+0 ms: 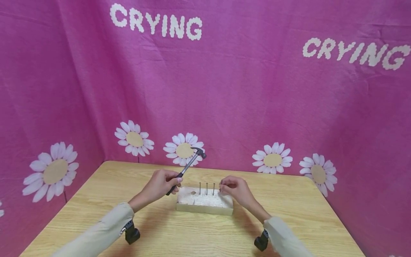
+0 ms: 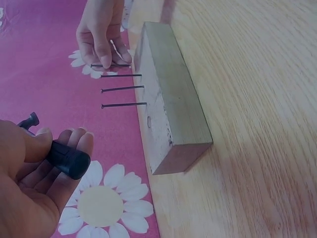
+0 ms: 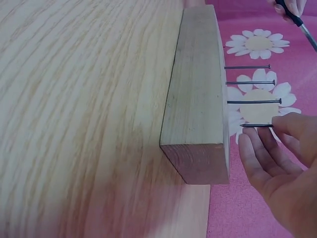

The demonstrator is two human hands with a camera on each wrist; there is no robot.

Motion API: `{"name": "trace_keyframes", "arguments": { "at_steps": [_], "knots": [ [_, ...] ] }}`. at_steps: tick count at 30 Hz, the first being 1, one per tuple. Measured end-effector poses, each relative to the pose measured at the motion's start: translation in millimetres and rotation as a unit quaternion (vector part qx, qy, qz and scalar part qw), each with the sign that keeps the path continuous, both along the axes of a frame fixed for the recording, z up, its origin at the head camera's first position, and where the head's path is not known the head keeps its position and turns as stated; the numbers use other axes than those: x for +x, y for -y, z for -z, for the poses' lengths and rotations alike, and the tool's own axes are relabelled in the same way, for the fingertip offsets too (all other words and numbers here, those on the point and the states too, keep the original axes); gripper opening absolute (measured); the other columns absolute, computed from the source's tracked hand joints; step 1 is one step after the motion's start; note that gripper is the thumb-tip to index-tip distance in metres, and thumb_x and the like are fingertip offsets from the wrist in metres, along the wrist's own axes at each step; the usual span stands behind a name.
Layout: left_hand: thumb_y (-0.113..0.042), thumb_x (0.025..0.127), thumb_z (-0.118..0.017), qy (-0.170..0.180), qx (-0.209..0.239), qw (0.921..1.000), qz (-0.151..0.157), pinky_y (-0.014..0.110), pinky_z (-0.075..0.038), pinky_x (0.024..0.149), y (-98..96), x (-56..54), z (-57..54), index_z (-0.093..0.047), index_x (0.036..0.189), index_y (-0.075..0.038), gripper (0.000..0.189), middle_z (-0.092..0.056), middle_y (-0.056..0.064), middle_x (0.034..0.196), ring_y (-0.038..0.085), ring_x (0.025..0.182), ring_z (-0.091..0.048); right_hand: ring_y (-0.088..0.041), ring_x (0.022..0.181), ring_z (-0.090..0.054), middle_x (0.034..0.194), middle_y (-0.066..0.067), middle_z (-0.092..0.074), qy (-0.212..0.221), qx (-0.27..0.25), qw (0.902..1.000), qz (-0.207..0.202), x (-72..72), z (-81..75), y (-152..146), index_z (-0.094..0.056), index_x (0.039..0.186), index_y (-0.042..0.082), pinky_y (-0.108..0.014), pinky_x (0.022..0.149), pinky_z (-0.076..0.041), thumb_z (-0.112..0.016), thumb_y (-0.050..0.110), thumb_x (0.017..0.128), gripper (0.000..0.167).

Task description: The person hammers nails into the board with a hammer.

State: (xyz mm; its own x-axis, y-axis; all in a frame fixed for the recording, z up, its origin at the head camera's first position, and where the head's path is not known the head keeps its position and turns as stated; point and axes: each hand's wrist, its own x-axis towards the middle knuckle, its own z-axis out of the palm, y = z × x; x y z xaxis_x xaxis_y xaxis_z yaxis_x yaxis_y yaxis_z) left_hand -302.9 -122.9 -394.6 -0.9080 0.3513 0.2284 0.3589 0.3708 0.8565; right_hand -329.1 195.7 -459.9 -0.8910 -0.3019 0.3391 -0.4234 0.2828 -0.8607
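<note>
My left hand (image 1: 163,185) grips the black handle of a claw hammer (image 1: 190,165), whose head points up and away from me. Below and to its right lies a wooden block (image 1: 204,208) with a pale, rough top. Three nails (image 3: 253,101) stand upright in the block in a row. Between thumb and fingertips, my right hand (image 1: 236,189) pinches another nail (image 3: 256,125) over the block's right part. In the right wrist view, a small gap shows between that nail's tip and the block. A dark round hole or knot (image 2: 149,121) marks the block's face left of the row.
The block rests on a light wood-grain table (image 1: 205,239). Behind and beside the table hangs a pink cloth (image 1: 224,100) with daisies and white lettering. Black wrist cameras are strapped below both sleeves (image 1: 99,226).
</note>
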Motion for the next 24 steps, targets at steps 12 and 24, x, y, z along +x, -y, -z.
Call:
{"name": "trace_keyframes", "arguments": {
  "at_steps": [12,24],
  "knots": [
    [-0.001,0.103,-0.063,-0.034,-0.037,0.9987,0.001,0.023,-0.052,0.055,-6.0,1.0,5.2,-0.072,0.091,0.002,0.015,-0.068,0.012,0.079,0.011,0.062,-0.061,-0.019,0.080,-0.074,0.098,-0.033,-0.072,0.009,-0.017,0.9998,-0.011,-0.3,11.1,1.5,-0.068,0.106,-0.018,-0.032,0.075,-0.063,-0.070,-0.006,0.096,0.017],
    [-0.001,0.103,-0.062,-0.051,-0.039,0.9979,0.008,0.026,-0.056,0.058,-9.7,-0.4,9.0,-0.073,0.096,0.003,0.014,-0.068,0.013,0.082,0.012,0.064,-0.062,-0.012,0.085,-0.073,0.098,-0.020,-0.077,-0.017,0.040,0.9990,0.010,1.9,9.2,6.3,-0.075,0.104,-0.007,-0.023,0.078,-0.059,-0.073,0.001,0.096,0.011]
  ]
}}
